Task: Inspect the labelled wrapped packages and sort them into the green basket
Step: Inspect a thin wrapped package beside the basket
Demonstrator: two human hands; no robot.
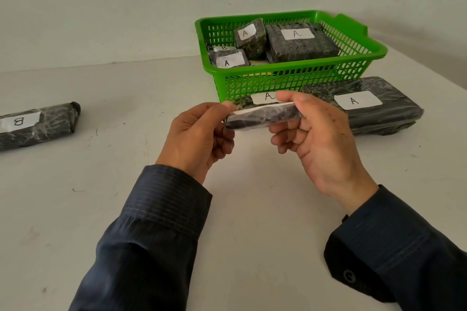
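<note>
- Hands up in the middle now: left hand (199, 134) and right hand (318, 139) each pinch one end of a small flat package in dark crinkled film with a white "A" label (262, 111), held clear of the white table (126, 209), just in front of the green slatted plastic basket (290, 78).
- Both hands are partly closed, thumbs on top and fingers beneath.
- Package looks light and fairly stiff; the glossy film could be slippery, so gripping the short ends seems wise.
- Basket already carries several dark labelled packages.
- Long dark "A" package (366, 106) lies to the right beside the basket; dark "B" package (35, 125) sits far left.
</note>
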